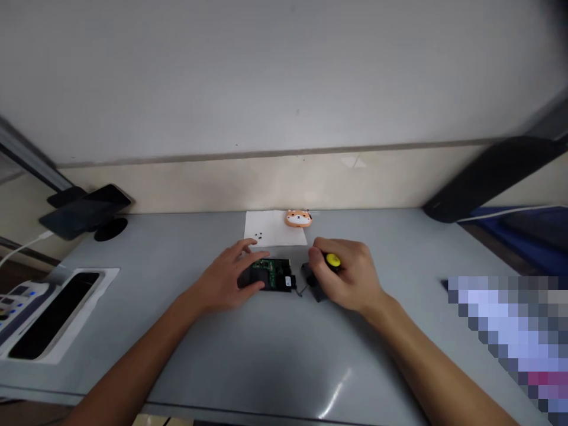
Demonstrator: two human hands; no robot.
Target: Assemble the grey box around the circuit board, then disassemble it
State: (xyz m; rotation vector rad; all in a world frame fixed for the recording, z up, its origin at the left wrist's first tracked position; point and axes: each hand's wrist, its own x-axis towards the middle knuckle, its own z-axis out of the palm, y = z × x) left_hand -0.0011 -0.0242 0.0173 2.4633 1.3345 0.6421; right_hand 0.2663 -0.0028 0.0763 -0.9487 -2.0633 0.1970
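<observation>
A green and black circuit board point(276, 273) with a small white label lies on the grey desk. My left hand point(228, 277) spans its left end, thumb along the near edge and index finger along the far edge. My right hand point(348, 275) is closed round a screwdriver point(332, 260) with a dark handle and a yellow end; its tip is hidden. Beneath that hand sits a dark piece point(316, 289), partly covered by the fingers. A thin dark wire point(302, 290) shows between this piece and the board.
Behind the board, a white paper sheet point(270, 228) bears several tiny dark bits point(258, 236) and an orange animal-face case point(298, 219). On the left are a phone point(55, 313), a power strip point(20, 305) and a device on a stand point(86, 213). A blurred-out object point(510, 331) lies right.
</observation>
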